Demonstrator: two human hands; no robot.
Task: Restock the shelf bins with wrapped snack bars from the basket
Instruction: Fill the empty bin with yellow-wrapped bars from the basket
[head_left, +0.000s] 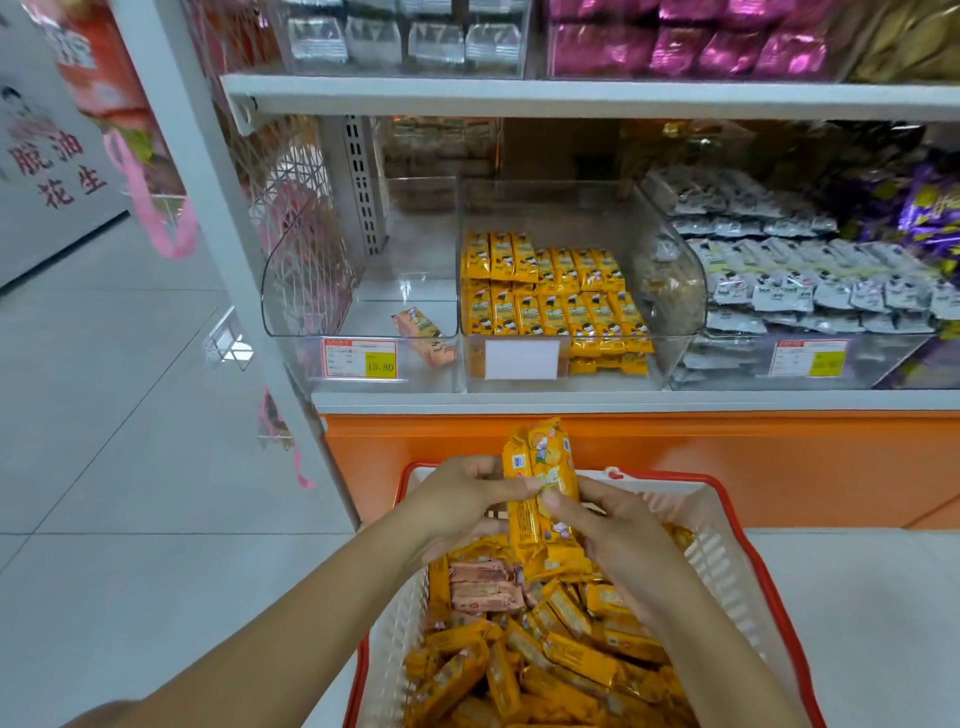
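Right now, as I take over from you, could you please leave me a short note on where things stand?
Hands: left grip and right grip together hold a bundle of yellow bars upright above the basket.
Things: the basket holds many yellow bars and a few pink ones.
Done: middle bin partly stocked with yellow bars; left bin holds one pink bar.
Left: place this bundle, then keep restocking.

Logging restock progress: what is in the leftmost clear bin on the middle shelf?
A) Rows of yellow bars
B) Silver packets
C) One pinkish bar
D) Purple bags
C: the left bin holds only one pinkish bar, lying near its front right corner; the yellow bars fill the bin beside it.
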